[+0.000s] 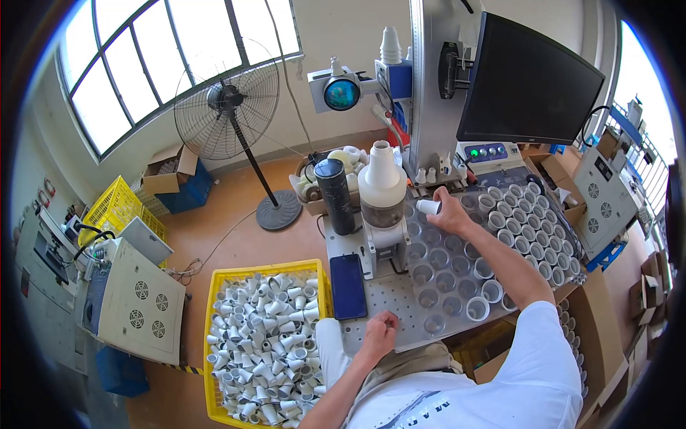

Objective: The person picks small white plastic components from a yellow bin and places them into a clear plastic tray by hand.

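My right hand (448, 213) is closed around a small white tapered cup (429, 206), held on its side above the back of the clear tray (459, 325), to the right of the white stepped cone (382, 175) on its mount. Low at the bench's front edge, my left hand (379, 336) has its fingers curled in, with nothing visible in them. Just behind it lies a dark phone (348, 286). Rows of upright white cups (529, 232) fill the tray's right part, while the left part shows round see-through sockets (443, 281).
A yellow crate (268, 270) heaped with loose white cups (264, 343) stands on the floor at left. Behind the bench are a black cylinder (334, 196), a lens head (341, 94) on a metal column (434, 93), and a monitor (531, 79). A fan (229, 107) stands further back.
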A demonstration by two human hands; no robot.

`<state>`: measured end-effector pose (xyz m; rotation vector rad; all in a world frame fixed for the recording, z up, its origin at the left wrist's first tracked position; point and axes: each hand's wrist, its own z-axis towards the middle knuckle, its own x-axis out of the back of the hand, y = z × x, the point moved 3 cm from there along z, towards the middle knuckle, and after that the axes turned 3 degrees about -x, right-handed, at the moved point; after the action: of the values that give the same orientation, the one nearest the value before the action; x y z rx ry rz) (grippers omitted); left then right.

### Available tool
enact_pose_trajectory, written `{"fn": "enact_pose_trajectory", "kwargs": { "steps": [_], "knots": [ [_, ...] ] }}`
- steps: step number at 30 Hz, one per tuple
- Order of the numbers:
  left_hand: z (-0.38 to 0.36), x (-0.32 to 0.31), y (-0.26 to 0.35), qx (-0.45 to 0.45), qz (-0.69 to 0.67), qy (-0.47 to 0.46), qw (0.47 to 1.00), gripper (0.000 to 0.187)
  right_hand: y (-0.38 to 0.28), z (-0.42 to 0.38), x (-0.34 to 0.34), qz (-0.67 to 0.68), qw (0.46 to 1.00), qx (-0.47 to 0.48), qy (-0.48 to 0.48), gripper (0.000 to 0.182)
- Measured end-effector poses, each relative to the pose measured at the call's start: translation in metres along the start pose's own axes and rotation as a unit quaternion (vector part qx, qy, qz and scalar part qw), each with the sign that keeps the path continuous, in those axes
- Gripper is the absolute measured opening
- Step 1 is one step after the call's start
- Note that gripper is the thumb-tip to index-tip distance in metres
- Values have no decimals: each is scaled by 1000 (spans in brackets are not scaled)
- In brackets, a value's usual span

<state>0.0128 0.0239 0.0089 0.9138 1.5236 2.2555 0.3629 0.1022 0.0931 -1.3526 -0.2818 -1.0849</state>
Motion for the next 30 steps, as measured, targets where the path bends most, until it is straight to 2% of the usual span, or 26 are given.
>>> {"fn": "enact_pose_trajectory", "kwargs": {
  "steps": [5,6,7,23,25,27,29,30],
  "knots": [
    [-1,0,-4,-7,-31,16,999,25,-2,0,4,-47,996,36,-64,43],
    [-2,1,-6,16,-36,15,999,23,-2,-1,4,-39,995,42,-76,41],
    [-2,1,-8,39,-41,13,998,22,-1,-1,4,-28,996,51,-73,40],
    [5,4,-6,76,-42,34,996,29,4,-2,6,-1,995,63,-72,36],
    [22,25,12,33,-76,42,996,27,3,-2,6,3,996,52,-78,36],
    [50,61,45,-12,-33,91,995,27,4,-2,6,0,995,58,-77,36],
    [83,97,75,-97,-34,175,979,30,5,-2,6,-4,995,65,-73,35],
    [102,112,90,-97,20,214,972,30,5,-2,7,-10,995,70,-71,33]
  ]
}}
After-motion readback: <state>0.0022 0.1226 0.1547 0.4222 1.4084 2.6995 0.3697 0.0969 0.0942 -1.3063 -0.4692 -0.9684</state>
